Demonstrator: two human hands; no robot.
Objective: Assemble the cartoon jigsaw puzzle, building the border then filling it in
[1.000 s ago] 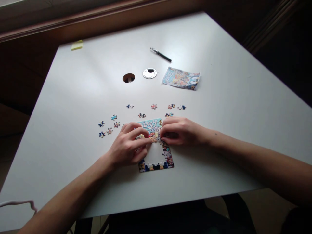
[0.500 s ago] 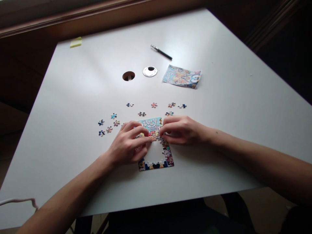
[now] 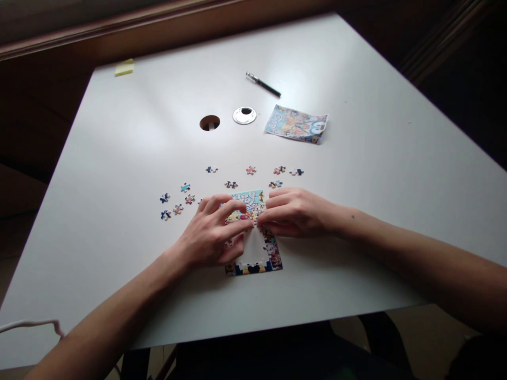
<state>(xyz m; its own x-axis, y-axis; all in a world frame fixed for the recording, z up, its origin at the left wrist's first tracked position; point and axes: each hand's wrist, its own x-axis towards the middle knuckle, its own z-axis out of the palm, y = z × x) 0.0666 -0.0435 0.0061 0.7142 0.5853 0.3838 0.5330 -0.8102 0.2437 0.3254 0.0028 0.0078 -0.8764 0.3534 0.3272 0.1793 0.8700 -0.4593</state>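
A partly assembled jigsaw puzzle [image 3: 253, 269] lies flat on the white table, its colourful frame surrounding a bare white middle. My left hand [image 3: 216, 229] rests over the puzzle's left side, fingers bent but apart, with the index fingertip touching the lower edge of the joined upper pieces. From the right, my right hand [image 3: 295, 211] covers part of the puzzle's border. Its fingertips are pinched together on a puzzle piece beside the left index finger; they hide most of that piece.
Loose puzzle pieces lie beyond and left of the puzzle, among them a light-blue piece [image 3: 185, 187] and a reddish piece [image 3: 251, 170]. Farther back are a creased picture sheet [image 3: 297, 124], a pen [image 3: 263, 84], a round cover [image 3: 244, 115], a table hole [image 3: 209, 123] and yellow sticky notes [image 3: 124, 67].
My left index fingertip has shifted slightly right and up along the joined pieces. My right fingertips have moved slightly left, closer to it. The loose pieces have stayed in place.
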